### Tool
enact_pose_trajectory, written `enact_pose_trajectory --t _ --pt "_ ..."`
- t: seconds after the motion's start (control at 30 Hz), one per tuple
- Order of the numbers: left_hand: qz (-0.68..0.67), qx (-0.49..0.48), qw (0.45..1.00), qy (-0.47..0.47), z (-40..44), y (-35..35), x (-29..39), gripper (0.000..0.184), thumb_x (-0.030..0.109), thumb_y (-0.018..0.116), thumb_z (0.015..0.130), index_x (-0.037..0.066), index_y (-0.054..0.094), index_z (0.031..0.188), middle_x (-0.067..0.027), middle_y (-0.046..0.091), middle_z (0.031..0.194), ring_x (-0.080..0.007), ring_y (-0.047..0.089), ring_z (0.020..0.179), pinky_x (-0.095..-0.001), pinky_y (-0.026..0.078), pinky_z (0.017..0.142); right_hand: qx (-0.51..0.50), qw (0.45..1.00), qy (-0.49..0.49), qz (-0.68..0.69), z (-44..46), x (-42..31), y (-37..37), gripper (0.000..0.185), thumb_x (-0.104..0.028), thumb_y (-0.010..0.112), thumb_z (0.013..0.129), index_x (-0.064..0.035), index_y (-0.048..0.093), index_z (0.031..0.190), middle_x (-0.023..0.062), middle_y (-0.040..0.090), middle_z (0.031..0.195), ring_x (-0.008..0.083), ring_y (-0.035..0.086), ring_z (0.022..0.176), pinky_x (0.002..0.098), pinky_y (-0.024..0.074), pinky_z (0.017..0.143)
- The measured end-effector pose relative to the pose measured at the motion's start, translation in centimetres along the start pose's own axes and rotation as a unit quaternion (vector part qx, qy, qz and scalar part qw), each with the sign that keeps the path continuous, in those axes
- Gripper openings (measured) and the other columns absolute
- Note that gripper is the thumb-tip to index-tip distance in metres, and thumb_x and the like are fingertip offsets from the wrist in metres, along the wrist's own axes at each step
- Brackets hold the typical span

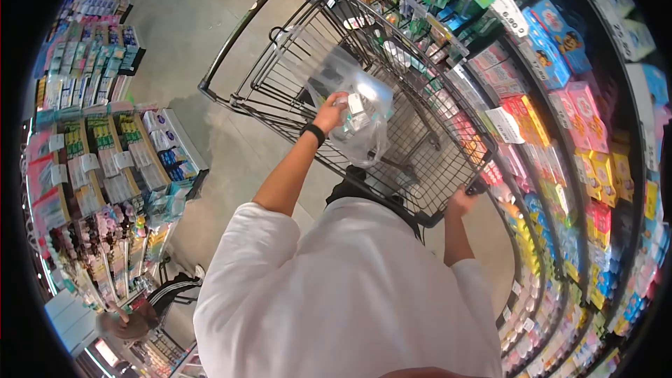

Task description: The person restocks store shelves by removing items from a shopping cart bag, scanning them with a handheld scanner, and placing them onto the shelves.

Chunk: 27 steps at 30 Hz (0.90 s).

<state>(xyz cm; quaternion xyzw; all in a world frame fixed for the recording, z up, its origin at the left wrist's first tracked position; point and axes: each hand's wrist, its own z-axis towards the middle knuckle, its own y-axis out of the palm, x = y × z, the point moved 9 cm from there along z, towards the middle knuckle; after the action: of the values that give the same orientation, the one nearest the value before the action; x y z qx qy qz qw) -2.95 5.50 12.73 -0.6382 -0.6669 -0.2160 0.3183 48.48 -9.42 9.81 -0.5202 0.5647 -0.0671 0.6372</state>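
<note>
My left hand point(329, 113), with a black band at the wrist, is over the shopping cart point(434, 161). Its fingers are closed on a clear plastic bag point(367, 141), which hangs inside the wire basket. Small white packages point(358, 117) with printed labels show in or against the bag, right beside my fingertips. My right hand point(460, 203) is at the cart's near right corner, next to a black end piece point(477, 187). It is blurred, and its fingers cannot be made out.
Curved shelves point(560, 161) packed with boxed goods and price tags run close along the cart's right side. Stocked displays point(112, 154) line the left across a grey floor point(210, 28). Another person point(133, 322) is at the lower left.
</note>
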Motion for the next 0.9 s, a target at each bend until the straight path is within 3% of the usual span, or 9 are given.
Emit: enact_pose_trajectory --t 0.03,0.1,0.13,0.4,0.57,0.73,0.8,0.83,0.9 --pt "0.001 0.001 1.000 0.005 -2.4 0.1 0.8 0.041 0.024 0.056 0.094 0.024 0.051 0.134 -0.0127 0.058 0.132 -0.0323 0.063 0.105 -0.0409 0.052 0.087 0.002 0.999 0.041 -0.016 -0.1 -0.1 0.1 0.045 -0.028 0.068 0.079 0.0011 0.054 0.110 0.0209 0.067 0.100 0.0387 0.065 0.095 0.0454 0.0477 0.087" --pt "-0.234 -0.110 0.965 0.045 -6.1 2.1 3.2 0.048 0.020 0.046 0.097 0.017 0.041 0.145 -0.0079 0.052 0.137 -0.0243 0.061 0.106 -0.0360 0.055 0.081 -0.008 0.998 0.059 -0.007 -0.5 -1.1 0.1 0.046 -0.028 0.068 0.078 0.0020 0.054 0.110 0.0214 0.067 0.100 0.0393 0.064 0.095 0.0454 0.0476 0.088" --pt "-0.269 -0.130 0.952 0.063 -7.4 2.7 3.9 0.053 0.021 0.039 0.099 0.019 0.033 0.151 -0.0078 0.052 0.139 -0.0281 0.061 0.106 -0.0367 0.056 0.081 -0.021 0.997 0.078 -0.004 -0.6 -1.1 0.2 0.046 -0.028 0.068 0.078 0.0029 0.054 0.109 0.0218 0.067 0.100 0.0398 0.064 0.096 0.0455 0.0474 0.088" --pt "-0.417 -0.315 0.848 0.085 -15.8 9.2 10.0 0.058 0.031 0.041 0.096 0.020 0.029 0.152 -0.0337 0.049 0.135 -0.0350 0.066 0.087 -0.0330 0.057 0.067 -0.067 0.997 0.048 0.012 0.2 -0.1 2.5 0.066 -0.043 0.073 0.076 0.0050 0.049 0.114 0.0287 0.066 0.106 0.0433 0.064 0.103 0.0476 0.0488 0.089" --pt "-0.415 -0.329 0.845 0.081 -17.5 11.7 11.3 0.060 0.029 0.056 0.092 0.018 0.038 0.148 -0.0327 0.054 0.128 -0.0257 0.066 0.079 -0.0280 0.055 0.065 -0.064 0.997 0.041 -0.004 -0.3 -1.2 1.6 0.071 -0.049 0.075 0.075 0.0044 0.050 0.114 0.0258 0.066 0.105 0.0416 0.064 0.102 0.0473 0.0485 0.089" --pt "-0.422 -0.380 0.821 0.051 -19.7 14.5 12.5 0.055 0.030 0.056 0.094 0.016 0.042 0.145 -0.0295 0.057 0.123 -0.0257 0.066 0.080 -0.0281 0.056 0.066 -0.044 0.998 0.002 0.035 -1.0 -1.4 -1.6 0.063 -0.047 0.074 0.079 0.0004 0.051 0.114 0.0179 0.065 0.096 0.0353 0.064 0.091 0.0430 0.0483 0.083" --pt "-0.428 -0.415 0.802 0.035 -20.5 15.6 12.8 0.054 0.028 0.055 0.095 0.013 0.040 0.145 -0.0171 0.059 0.127 -0.0267 0.067 0.082 -0.0314 0.055 0.064 -0.074 0.990 0.019 0.121 -1.2 -0.9 -3.0 0.051 -0.039 0.072 0.083 -0.0017 0.054 0.112 0.0117 0.062 0.089 0.0269 0.059 0.081 0.0397 0.0466 0.078" --pt "-0.426 -0.418 0.802 0.032 -20.6 15.9 12.7 0.054 0.028 0.055 0.095 0.013 0.040 0.145 -0.0171 0.059 0.127 -0.0267 0.067 0.082 -0.0314 0.055 0.064 -0.067 0.986 0.021 0.153 -1.3 -0.8 -3.8 0.042 -0.032 0.069 0.087 -0.0014 0.055 0.112 0.0075 0.058 0.085 0.0211 0.053 0.077 0.0373 0.0450 0.074" --pt "-0.383 -0.413 0.824 0.058 -20.8 16.4 12.6 0.050 0.023 0.053 0.097 0.010 0.040 0.143 -0.0160 0.058 0.128 -0.0280 0.067 0.090 -0.0329 0.055 0.070 -0.063 0.987 0.013 0.148 -1.5 -0.9 -5.7 0.040 -0.030 0.069 0.087 -0.0013 0.055 0.111 0.0075 0.059 0.086 0.0199 0.054 0.079 0.0364 0.0450 0.075"
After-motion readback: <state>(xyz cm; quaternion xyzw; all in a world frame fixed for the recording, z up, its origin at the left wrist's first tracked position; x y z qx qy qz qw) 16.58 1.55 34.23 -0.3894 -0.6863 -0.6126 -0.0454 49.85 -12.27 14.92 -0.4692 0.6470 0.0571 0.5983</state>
